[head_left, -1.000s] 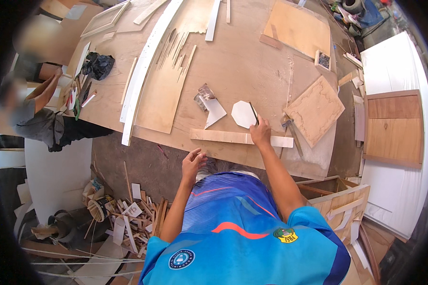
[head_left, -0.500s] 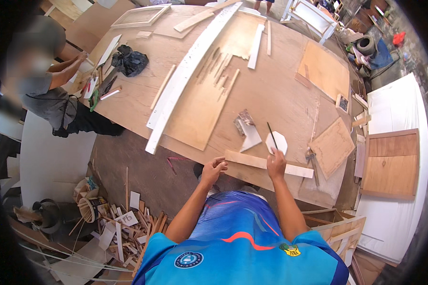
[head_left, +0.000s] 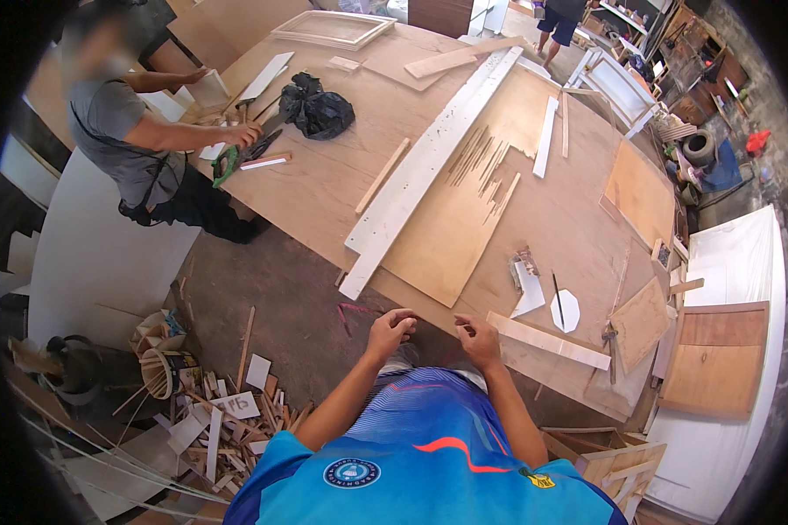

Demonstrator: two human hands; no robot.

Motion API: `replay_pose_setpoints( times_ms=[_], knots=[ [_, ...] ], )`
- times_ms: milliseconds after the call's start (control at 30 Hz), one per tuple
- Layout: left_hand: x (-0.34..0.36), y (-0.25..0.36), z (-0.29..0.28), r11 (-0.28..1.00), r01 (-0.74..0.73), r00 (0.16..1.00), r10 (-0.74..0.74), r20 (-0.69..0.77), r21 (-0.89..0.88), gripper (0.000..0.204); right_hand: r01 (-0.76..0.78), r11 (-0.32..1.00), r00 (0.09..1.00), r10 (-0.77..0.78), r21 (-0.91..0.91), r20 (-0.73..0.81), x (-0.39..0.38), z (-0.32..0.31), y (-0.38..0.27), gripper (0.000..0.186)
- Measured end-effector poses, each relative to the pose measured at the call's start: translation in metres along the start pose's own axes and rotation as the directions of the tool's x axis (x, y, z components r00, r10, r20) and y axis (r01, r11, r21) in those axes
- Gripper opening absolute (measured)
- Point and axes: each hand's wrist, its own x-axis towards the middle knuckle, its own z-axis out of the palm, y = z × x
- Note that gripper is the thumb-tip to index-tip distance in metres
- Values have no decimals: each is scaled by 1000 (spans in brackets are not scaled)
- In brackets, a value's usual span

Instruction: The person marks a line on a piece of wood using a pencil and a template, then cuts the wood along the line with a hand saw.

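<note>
My left hand (head_left: 392, 336) is closed in a loose curl in front of my shirt, just off the table's near edge. Opposite it, my right hand (head_left: 479, 340) has bent fingers pinched toward the left hand. What either hand holds, if anything, is too small to make out. Right of my right hand, a long wooden strip (head_left: 547, 342) lies along the table edge. Beyond the strip, a dark pencil (head_left: 558, 297) rests on a white many-sided piece (head_left: 569, 317). Beside that lie a white angled offcut (head_left: 529, 292) and a small clear bag (head_left: 523, 262).
The large plywood table (head_left: 394, 105) bears a long white board (head_left: 438, 166), a slotted plywood panel (head_left: 451, 254), and a black plastic bag (head_left: 315, 109). A co-worker (head_left: 140, 131) handles pieces at its left side. Wood scraps (head_left: 228, 420) cover the floor lower left.
My right hand has let go of the pencil, now lying on the white piece, and has moved left near my left hand. The view has shifted, and the co-worker's arms have moved apart.
</note>
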Motion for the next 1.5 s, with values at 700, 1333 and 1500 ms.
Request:
replay_pose_setpoints(
  times_ms=[700, 1333, 1500],
  knots=[
    [-73, 25, -103, 987, 26, 984, -53, -172, -156, 37, -104, 989, 978, 83, 102, 193, -52, 106, -28, 33],
    [40, 92, -238, 982, 8, 995, -27, -98, -191, 36, -171, 949, 985, 156, 266, 79, 89, 192, -131, 36],
    [42, 92, -257, 973, 21, 993, -47, -112, -228, 35, -237, 915, 965, 183, 328, 188, 103, 212, -118, 36]
  ],
)
